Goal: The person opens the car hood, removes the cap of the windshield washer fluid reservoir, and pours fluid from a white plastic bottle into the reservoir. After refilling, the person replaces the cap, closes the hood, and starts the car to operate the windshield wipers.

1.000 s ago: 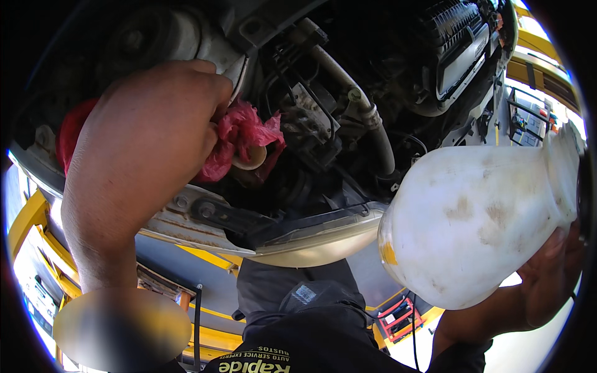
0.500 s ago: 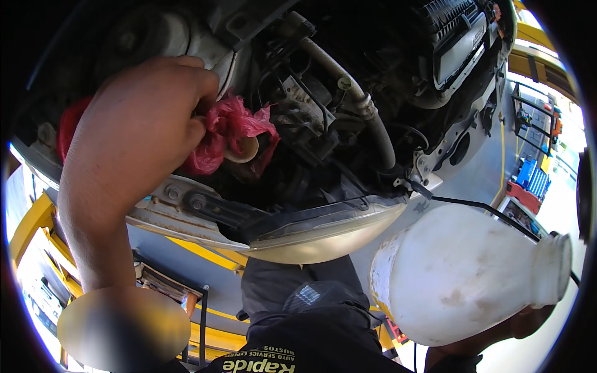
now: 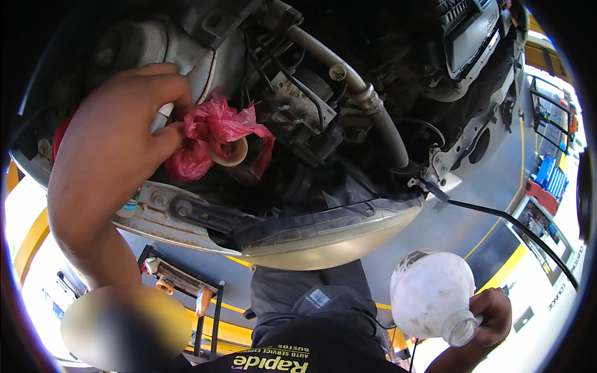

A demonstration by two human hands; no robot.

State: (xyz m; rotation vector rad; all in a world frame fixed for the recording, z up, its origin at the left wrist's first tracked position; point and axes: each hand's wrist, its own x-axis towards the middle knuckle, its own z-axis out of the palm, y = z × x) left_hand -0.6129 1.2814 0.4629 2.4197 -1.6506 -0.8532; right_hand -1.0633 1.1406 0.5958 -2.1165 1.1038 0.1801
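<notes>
My left hand is closed over the left side of the engine bay. Between its thumb and fingers shows a white narrow piece; the hand hides the rest of it. Just right of the fingertips, a crumpled red plastic bag lies bunched around a beige round opening. At the lower right, my right hand grips a large whitish plastic jug near its neck. The jug is tilted with its uncapped mouth toward me. Its contents cannot be made out.
A headlight and the car's front edge lie between me and the engine bay. A thick grey hose crosses the bay. A black rod slants from the front edge to the right. Beyond stand a blue-and-red tool chest and yellow lift parts.
The jug has moved lower and turned, so its mouth now faces toward me and my right hand shows more. My left hand has shifted slightly left, and the white piece in it has come into sight.
</notes>
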